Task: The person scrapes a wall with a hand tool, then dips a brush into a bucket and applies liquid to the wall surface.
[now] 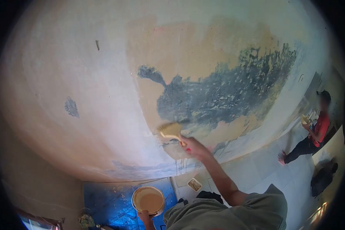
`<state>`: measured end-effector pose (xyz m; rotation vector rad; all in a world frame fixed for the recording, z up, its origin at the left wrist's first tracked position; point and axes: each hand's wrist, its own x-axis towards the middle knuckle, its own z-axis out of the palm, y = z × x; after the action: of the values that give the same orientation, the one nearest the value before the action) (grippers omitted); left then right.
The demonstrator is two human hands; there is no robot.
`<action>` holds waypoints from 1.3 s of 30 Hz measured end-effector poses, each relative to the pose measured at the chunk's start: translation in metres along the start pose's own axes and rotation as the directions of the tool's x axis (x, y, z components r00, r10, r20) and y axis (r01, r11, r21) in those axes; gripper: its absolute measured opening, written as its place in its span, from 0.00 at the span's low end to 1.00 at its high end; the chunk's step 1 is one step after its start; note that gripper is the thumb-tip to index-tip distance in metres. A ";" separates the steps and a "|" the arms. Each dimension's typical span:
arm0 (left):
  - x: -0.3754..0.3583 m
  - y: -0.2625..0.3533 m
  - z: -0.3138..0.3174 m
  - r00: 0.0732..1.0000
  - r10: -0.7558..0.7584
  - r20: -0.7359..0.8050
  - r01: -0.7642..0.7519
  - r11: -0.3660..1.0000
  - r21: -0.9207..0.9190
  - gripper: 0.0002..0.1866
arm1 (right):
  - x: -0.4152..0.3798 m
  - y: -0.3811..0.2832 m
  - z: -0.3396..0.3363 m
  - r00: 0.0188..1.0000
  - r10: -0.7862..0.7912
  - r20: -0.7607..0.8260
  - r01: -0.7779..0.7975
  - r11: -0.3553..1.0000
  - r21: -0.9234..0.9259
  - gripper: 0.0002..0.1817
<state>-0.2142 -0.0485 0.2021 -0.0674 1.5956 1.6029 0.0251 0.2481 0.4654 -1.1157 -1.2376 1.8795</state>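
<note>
My right hand [193, 147] is closed round the handle of a wide paintbrush [171, 130]. Its bristles, blurred by motion, lie against the wall [115, 99] at the lower left of a large dark grey patch [214, 96] ringed by tan paint [176, 42]. Below, my left hand [145, 215] grips the near rim of a round bucket [133, 200] with tan liquid [150, 202] inside. Several dark drips [181, 165] run down the wall under the brush.
A blue sheet [107, 199] covers the floor around the bucket. Right of it sits a small tray [194, 184]. At the far right another person [321, 126] in a red top holds a pale yellowish object. A dark bundle [324, 177] lies near them.
</note>
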 end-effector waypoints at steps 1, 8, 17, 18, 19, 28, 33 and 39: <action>0.005 0.000 0.003 1.000 0.003 0.009 -0.003 1.000 -0.001 0.35 | -0.016 -0.033 0.005 0.996 -0.084 0.009 0.085 0.994 -0.066 0.26; 0.011 0.016 0.040 0.993 -0.010 0.119 0.018 0.998 -0.059 0.29 | -0.063 -0.204 0.035 0.725 -0.675 -0.141 0.632 0.732 -0.253 0.26; 0.010 0.015 0.089 0.973 -0.016 0.229 0.031 0.998 -0.059 0.29 | 0.017 -0.143 0.034 0.649 -0.669 -0.362 0.668 0.729 -0.151 0.29; 0.006 0.017 0.092 0.966 -0.019 0.257 0.040 0.996 -0.075 0.30 | 0.019 -0.115 0.034 0.696 -0.603 -0.390 0.613 0.782 -0.113 0.30; 0.001 0.019 0.093 0.966 -0.027 0.258 0.047 0.996 -0.070 0.30 | 0.023 -0.083 0.034 0.694 -0.587 -0.417 0.597 0.793 -0.123 0.29; 0.011 -0.006 0.070 0.954 0.014 0.300 0.004 0.998 -0.058 0.30 | 0.004 0.107 -0.010 0.851 -0.244 -0.464 0.241 0.968 -0.068 0.27; 0.027 -0.030 0.048 0.923 0.056 0.380 -0.038 0.998 -0.054 0.30 | -0.048 -0.027 -0.004 0.800 -0.346 -0.490 0.388 0.921 -0.016 0.26; 0.055 -0.063 0.011 0.880 0.133 0.456 -0.083 0.988 -0.127 0.41 | -0.056 -0.195 -0.001 0.530 -0.745 -0.406 0.756 0.631 -0.171 0.25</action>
<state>-0.2070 -0.0219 0.1222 0.3357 1.1588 1.6345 0.0602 0.2740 0.6630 -0.7275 -1.1454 0.8950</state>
